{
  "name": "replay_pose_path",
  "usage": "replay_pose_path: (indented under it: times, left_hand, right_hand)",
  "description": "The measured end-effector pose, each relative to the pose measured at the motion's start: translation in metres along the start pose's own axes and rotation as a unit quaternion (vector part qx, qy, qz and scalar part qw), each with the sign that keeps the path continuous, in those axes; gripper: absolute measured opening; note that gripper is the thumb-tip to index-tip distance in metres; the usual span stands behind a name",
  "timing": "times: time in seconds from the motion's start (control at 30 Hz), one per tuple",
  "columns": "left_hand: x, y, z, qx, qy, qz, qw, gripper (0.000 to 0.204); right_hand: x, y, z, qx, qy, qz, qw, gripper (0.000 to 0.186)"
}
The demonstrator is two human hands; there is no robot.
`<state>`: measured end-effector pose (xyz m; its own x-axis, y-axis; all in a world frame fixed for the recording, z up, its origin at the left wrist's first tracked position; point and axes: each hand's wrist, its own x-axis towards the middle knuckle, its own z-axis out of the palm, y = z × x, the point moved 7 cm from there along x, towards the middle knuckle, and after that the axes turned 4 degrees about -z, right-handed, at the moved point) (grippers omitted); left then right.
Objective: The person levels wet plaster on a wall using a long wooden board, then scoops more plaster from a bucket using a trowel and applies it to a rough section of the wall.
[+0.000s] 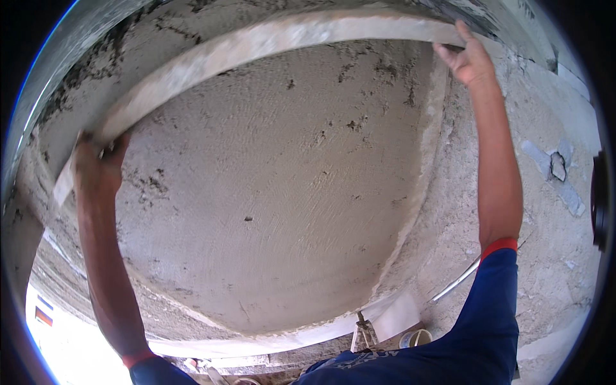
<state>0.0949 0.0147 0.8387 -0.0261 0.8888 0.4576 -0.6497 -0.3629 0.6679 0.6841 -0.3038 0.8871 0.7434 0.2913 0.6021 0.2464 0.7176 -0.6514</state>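
A long pale plasterer's straightedge (256, 43), smeared with mortar, lies across the upper part of a wall of wet grey plaster (276, 179). Its shape looks bowed in this wide view. My left hand (99, 165) is closed around it close to its lower left end. Near the other end, my right hand (471, 59) grips it with thumb and fingers on opposite edges. Dark rough pits mark the plaster above and below the straightedge. Both arms are stretched out and raised.
Rough, drier wall (462, 192) borders the wet plaster on the right, with a patched hole (557, 167) in it. Below are a white bucket (416, 338), a pale sheet (394, 317) and a thin metal strip (455, 280). Bright light comes from the lower left.
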Motion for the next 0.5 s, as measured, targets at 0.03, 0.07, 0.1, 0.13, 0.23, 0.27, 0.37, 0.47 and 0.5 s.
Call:
replay_pose_path:
  times: [0.03,0.07,0.1,0.13,0.23,0.27,0.37,0.47,0.5]
  left_hand:
    - [0.0,0.007,0.015,0.006,0.017,0.014,1.0,0.025]
    - [-0.008,0.006,0.031,0.002,0.016,0.008,1.0,0.023]
    - [-0.012,0.009,0.042,0.003,0.015,0.007,1.0,0.022]
    - [-0.011,0.016,0.044,0.006,0.018,0.013,1.0,0.022]
    - [-0.008,0.018,0.035,-0.001,0.055,-0.007,0.998,0.022]
    - [0.004,0.012,0.026,0.019,0.028,-0.002,0.999,0.023]
    - [0.04,0.014,-0.023,-0.028,0.083,-0.035,0.996,0.027]
    - [0.082,0.044,-0.111,-0.001,0.036,-0.042,0.998,0.034]
    - [0.085,0.051,-0.134,0.006,0.042,-0.038,0.998,0.036]
  right_hand:
    - [0.022,-0.006,-0.009,0.011,-0.006,-0.012,1.0,0.049]
    - [0.033,-0.023,-0.014,0.01,-0.013,-0.032,0.999,0.051]
    - [0.039,-0.027,-0.013,0.014,-0.021,-0.033,0.999,0.051]
    - [0.039,-0.024,-0.013,-0.003,-0.035,0.009,0.999,0.051]
    - [0.018,-0.018,0.003,0.003,-0.007,0.016,1.0,0.047]
    - [0.003,-0.015,0.008,0.01,0.009,0.018,1.0,0.046]
    - [-0.076,0.012,0.048,0.06,0.045,0.053,0.996,0.044]
    - [-0.157,0.044,0.1,0.079,-0.028,0.114,0.99,0.043]
    - [-0.173,0.056,0.112,0.085,-0.047,0.123,0.988,0.044]
